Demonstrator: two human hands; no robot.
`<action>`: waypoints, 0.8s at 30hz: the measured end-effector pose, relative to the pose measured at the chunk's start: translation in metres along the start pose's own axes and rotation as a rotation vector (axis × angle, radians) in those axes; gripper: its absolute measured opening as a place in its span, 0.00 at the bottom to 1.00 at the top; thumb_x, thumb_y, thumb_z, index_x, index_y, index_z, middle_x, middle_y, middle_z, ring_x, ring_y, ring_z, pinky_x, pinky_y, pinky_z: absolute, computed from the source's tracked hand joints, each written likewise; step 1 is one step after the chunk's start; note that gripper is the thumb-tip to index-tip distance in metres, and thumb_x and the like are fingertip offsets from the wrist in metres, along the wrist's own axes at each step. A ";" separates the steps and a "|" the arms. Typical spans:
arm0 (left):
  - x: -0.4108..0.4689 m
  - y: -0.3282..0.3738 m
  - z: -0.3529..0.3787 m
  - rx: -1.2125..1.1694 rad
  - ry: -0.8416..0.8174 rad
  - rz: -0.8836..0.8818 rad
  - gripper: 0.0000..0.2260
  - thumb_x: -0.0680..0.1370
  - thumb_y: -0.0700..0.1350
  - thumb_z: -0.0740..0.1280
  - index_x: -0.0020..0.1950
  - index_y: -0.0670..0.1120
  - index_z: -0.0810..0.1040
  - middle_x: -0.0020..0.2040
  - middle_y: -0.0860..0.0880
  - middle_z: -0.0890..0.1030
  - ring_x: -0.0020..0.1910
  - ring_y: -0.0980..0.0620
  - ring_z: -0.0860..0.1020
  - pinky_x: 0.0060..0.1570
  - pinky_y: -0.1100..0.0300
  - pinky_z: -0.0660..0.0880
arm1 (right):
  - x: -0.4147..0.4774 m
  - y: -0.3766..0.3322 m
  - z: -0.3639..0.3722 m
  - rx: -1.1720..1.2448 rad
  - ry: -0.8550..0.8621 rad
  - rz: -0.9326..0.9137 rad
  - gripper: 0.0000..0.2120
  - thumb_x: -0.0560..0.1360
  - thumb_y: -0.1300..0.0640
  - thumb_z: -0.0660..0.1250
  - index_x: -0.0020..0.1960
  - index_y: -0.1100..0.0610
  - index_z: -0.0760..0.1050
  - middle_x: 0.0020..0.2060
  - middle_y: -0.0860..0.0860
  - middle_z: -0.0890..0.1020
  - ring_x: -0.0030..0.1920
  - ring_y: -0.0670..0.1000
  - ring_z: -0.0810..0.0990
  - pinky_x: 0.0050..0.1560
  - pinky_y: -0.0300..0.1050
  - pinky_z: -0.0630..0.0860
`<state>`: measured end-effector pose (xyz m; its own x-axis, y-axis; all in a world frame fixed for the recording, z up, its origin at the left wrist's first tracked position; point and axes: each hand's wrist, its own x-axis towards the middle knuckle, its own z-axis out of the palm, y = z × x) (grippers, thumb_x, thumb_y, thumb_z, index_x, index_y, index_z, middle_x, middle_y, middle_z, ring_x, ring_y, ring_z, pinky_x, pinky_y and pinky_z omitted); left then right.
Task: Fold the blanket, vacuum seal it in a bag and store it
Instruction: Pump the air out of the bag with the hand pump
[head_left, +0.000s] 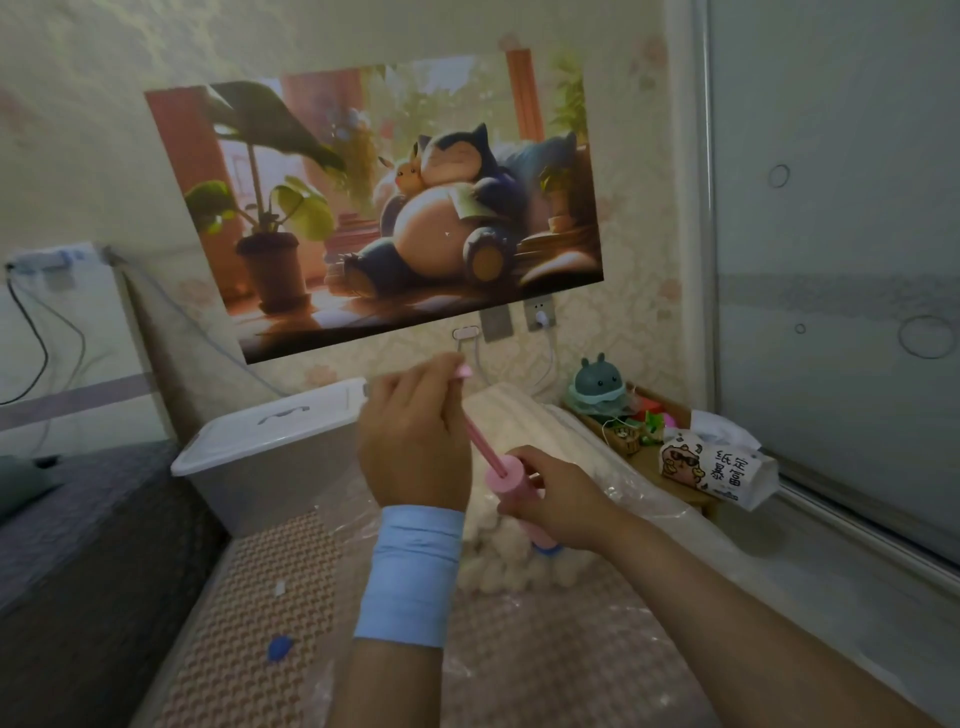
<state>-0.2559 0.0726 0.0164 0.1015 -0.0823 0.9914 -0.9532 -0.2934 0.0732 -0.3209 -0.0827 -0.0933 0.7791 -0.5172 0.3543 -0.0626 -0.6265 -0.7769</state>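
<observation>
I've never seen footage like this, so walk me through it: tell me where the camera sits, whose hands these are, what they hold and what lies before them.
No machine here. One camera, worn on a person's head, looks forward and down at their two bare hands. The left hand, with a blue wristband, grips the handle of a pink hand pump, whose rod is drawn out. The right hand grips the pump's barrel. The pump stands on a clear plastic bag holding a cream fluffy blanket, on a patterned bed mat. Behind stands a white lidded storage box; a tissue pack lies to the right.
</observation>
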 end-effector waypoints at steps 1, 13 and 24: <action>0.005 -0.001 -0.003 -0.034 0.075 0.021 0.07 0.79 0.43 0.66 0.53 0.45 0.83 0.46 0.51 0.84 0.45 0.50 0.77 0.47 0.61 0.70 | 0.000 0.000 0.000 -0.009 -0.006 -0.007 0.20 0.69 0.48 0.76 0.58 0.41 0.73 0.51 0.41 0.82 0.51 0.42 0.80 0.53 0.48 0.79; -0.016 -0.006 0.015 -0.054 -0.427 -0.164 0.10 0.80 0.47 0.63 0.56 0.53 0.82 0.48 0.49 0.83 0.46 0.46 0.79 0.46 0.55 0.76 | -0.002 -0.003 0.005 -0.048 0.018 -0.014 0.21 0.71 0.47 0.74 0.62 0.43 0.72 0.52 0.44 0.83 0.51 0.47 0.81 0.53 0.51 0.79; -0.047 -0.011 0.029 -0.105 -0.765 -0.344 0.11 0.80 0.50 0.62 0.59 0.57 0.80 0.55 0.50 0.82 0.53 0.47 0.78 0.52 0.56 0.74 | -0.003 -0.003 0.009 -0.085 0.011 -0.022 0.18 0.74 0.46 0.71 0.62 0.43 0.72 0.50 0.44 0.83 0.50 0.46 0.81 0.51 0.48 0.78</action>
<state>-0.2420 0.0519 -0.0346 0.5194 -0.6379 0.5686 -0.8518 -0.3330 0.4044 -0.3175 -0.0744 -0.0966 0.7741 -0.5088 0.3766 -0.0985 -0.6845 -0.7223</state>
